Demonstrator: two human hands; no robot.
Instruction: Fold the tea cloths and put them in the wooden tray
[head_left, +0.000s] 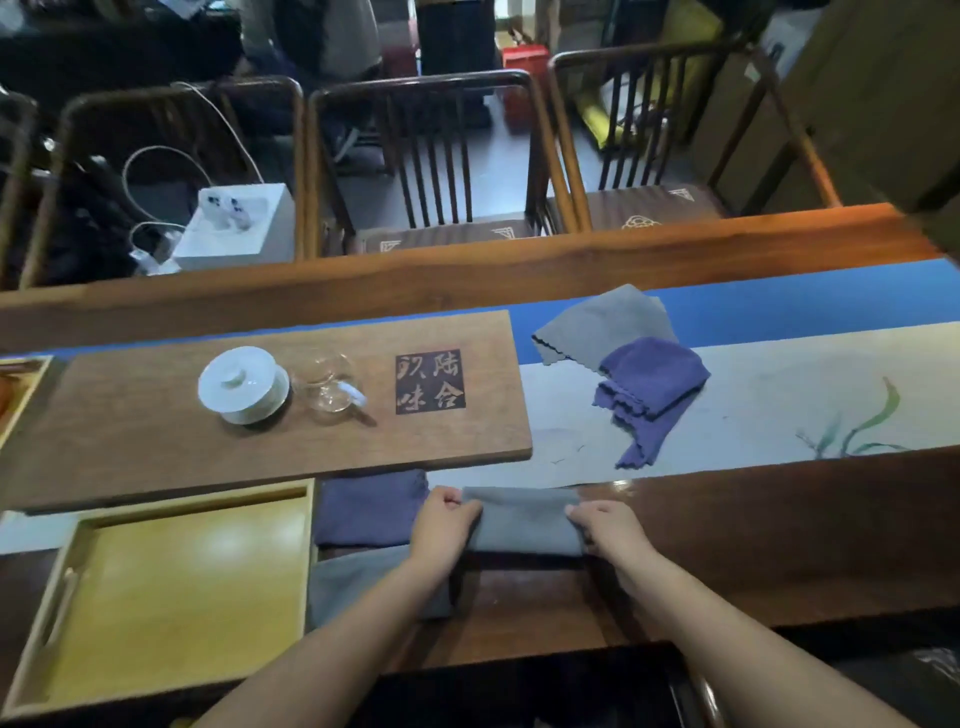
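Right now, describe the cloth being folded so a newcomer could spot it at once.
Start at the yellow wooden tray at the near left. Right of it lie a folded purple cloth and a folded grey cloth. Farther right is the grey cloth, the only one gripped at both ends, by the left hand and right hand.

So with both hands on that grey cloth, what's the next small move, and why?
Probably fold the grey cloth once more, or lift it left into the wooden tray. The left hand and right hand pinch its two ends, it already looks like a neat strip, and the tray holds no cloths yet.
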